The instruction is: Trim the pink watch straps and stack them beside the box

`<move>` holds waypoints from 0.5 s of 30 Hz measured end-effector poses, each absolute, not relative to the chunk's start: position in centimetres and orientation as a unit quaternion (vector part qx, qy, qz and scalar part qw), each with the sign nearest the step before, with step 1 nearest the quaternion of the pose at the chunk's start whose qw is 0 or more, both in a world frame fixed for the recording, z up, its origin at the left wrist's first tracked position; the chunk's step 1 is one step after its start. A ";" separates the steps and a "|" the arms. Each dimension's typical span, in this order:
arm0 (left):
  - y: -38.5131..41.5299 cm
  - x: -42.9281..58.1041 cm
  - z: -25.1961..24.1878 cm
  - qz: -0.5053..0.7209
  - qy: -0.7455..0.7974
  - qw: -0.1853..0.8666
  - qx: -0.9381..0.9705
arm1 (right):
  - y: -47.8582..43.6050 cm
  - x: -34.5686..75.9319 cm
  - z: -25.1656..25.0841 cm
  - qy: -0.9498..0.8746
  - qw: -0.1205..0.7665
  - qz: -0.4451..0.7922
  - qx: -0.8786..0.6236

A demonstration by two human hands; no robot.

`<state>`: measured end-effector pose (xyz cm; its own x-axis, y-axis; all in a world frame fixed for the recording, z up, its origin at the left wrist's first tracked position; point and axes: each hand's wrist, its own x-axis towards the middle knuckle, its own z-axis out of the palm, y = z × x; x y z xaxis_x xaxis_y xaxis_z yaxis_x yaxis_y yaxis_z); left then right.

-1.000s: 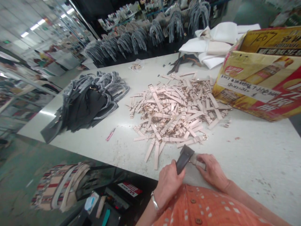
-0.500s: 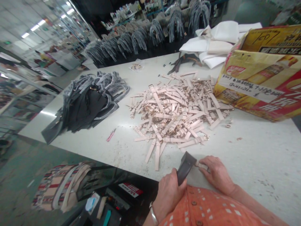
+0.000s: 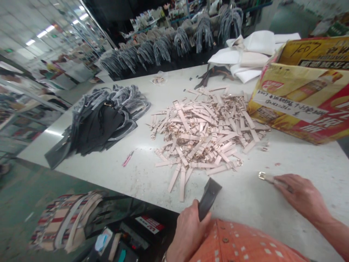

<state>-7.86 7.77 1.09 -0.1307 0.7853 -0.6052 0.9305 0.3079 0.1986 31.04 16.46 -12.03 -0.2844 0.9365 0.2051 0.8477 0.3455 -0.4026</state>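
Note:
My left hand (image 3: 187, 233) is closed round the handle of a dark flat-bladed tool (image 3: 207, 197) at the near edge of the white table (image 3: 272, 203). Out to the right, my right hand (image 3: 304, 196) pinches a pale pink strap with a gold buckle (image 3: 265, 177) and holds it low over the table. A big heap of the same pink buckled straps (image 3: 204, 131) lies in the middle of the table, beyond both hands.
A yellow and red cardboard box (image 3: 305, 94) stands at the right. Black straps in plastic sleeves (image 3: 103, 116) are piled at the left. White folded material (image 3: 251, 54) lies at the back. A small pink item (image 3: 127, 158) lies near the left pile. A striped bag (image 3: 68, 218) sits below the table edge.
My right hand has swung from beside the tool out to the right, carrying one pink strap away. The left hand with the tool has drawn slightly back toward me.

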 end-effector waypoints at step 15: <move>7.3 -8.4 1.2 -0.080 0.750 0.323 0.572 | 19.9 11.0 -7.7 -0.834 0.070 0.163 -0.523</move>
